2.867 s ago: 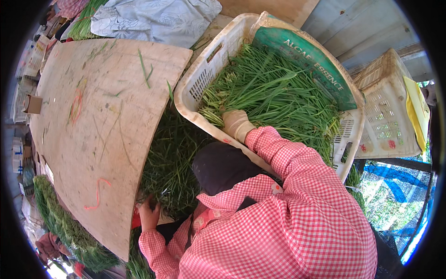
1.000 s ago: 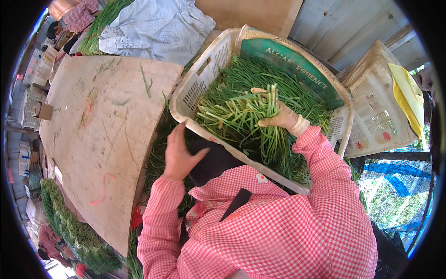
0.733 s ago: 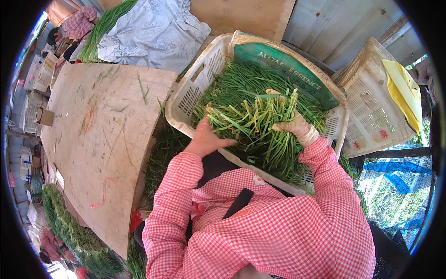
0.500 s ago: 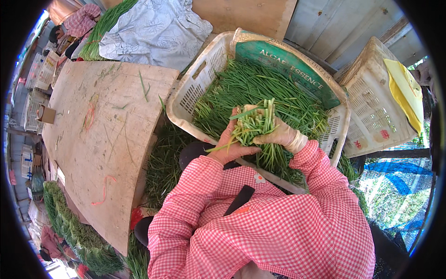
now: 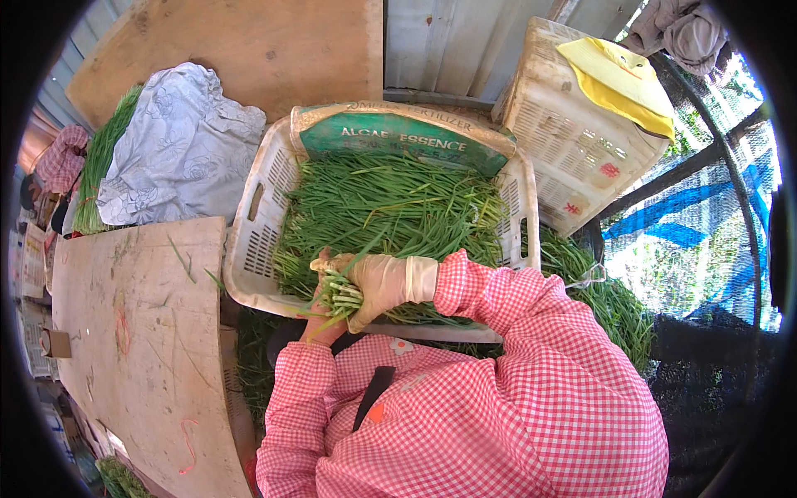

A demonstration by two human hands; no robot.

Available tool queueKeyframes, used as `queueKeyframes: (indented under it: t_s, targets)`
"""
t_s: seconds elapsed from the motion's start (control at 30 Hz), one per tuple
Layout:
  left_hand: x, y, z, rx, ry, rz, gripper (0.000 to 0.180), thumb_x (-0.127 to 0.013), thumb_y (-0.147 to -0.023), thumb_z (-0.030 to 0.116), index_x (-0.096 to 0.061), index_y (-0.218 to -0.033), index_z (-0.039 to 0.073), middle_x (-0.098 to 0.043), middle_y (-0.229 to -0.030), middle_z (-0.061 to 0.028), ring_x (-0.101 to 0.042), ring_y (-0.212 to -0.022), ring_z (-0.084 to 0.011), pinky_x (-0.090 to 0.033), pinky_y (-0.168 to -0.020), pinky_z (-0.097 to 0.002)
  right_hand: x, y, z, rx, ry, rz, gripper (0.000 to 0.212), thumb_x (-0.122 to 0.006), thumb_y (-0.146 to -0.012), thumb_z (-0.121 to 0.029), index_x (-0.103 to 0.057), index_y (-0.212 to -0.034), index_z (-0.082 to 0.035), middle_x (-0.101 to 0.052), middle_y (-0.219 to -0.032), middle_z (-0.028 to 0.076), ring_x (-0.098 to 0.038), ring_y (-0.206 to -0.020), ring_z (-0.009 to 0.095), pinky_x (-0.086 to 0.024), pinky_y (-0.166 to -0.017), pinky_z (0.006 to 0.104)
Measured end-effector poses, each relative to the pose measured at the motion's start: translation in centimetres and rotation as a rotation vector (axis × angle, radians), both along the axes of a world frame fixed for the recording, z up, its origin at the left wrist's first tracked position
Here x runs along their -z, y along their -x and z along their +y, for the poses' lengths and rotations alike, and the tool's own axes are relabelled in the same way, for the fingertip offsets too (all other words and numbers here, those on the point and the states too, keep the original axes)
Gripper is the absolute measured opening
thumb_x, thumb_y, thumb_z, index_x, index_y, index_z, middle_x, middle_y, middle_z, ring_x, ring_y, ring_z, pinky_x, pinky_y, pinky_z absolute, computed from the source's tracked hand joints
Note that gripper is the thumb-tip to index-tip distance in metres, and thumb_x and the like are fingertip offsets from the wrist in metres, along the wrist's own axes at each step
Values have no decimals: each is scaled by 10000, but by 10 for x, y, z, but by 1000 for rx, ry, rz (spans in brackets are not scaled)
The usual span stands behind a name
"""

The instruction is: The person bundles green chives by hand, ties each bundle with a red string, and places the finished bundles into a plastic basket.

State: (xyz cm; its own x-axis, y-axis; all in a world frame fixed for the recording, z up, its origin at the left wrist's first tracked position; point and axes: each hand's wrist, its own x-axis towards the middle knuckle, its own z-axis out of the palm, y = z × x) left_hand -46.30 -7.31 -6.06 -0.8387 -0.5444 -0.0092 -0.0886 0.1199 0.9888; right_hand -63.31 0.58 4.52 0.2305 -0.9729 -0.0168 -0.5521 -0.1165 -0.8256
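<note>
Above the near edge of a white plastic crate [image 5: 259, 224], my hands hold a bunch of chives [image 5: 339, 294], its pale cut ends facing the lower left. My right hand [image 5: 383, 287], in a cream glove, wraps over the top and right side of the bunch. Underneath and to the left, my left hand [image 5: 319, 322] supports it, partly hidden behind the stalks and the other hand. Many loose chives [image 5: 390, 199] fill the crate behind my hands, lying roughly crosswise. A green printed sheet [image 5: 407, 141] lines the crate's far wall.
To the left stands a wooden board [image 5: 141, 332] with red string [image 5: 189, 448] and stray leaves. Behind it, a grey patterned cloth [image 5: 183, 149] partly covers more greens [image 5: 104, 166]. A tilted crate [image 5: 573, 116] with a yellow cloth [image 5: 623, 79] stands right. Another person's sleeve [image 5: 62, 158] shows far left.
My view has swung right, shifting the scene. My right hand has moved over the bunch and now covers much of it; the cut ends point more to the lower left.
</note>
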Motion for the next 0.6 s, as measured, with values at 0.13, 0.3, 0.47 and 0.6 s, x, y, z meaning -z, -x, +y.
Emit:
queueKeyframes:
  t_s: [0.13, 0.3, 0.47, 0.6]
  targets:
    - [13, -3, -3, -22, -44, 89, 813, -637, -803, 291, -129, -1415, 120, -361, -1344, -77, -366, -1224, -182, -292, -1049, -344, -4, -9, -3, 2, -13, -29, 651, -767, -518, -389, -548, -1044, -75, -594, -1003, 171, -570, -950, 327, -445, -830, 390]
    - [73, 20, 0, 112, -369, 594, 820, -629, -807, 262, -105, -1421, 117, -359, -1336, -69, -380, -1203, -162, -301, -1042, -332, -2, -21, -11, 25, -23, 152, 688, -782, -567, -450, -520, -1042, -27, -582, -958, 174, -570, -906, 326, -449, -819, 386]
    - [29, 14, 6, 75, -173, 592, 1089, -735, -688, 94, 61, -1430, 120, -293, -1383, -42, -342, -1220, -144, -282, -1036, -316, 10, -16, -25, 4, -77, -38, 593, -767, -619, -285, -524, -1106, -52, -596, -1033, 132, -590, -947, 239, -458, -842, 321]
    - [41, 15, 0, -47, 608, -11, 1018, -757, -496, 163, -238, -1367, 59, -376, -1322, -63, -325, -1245, -226, -147, -1091, -373, 24, -21, -30, 25, -173, -179, 551, -737, -653, -142, -511, -1144, -37, -588, -1066, 71, -565, -969, 152, -442, -859, 281]
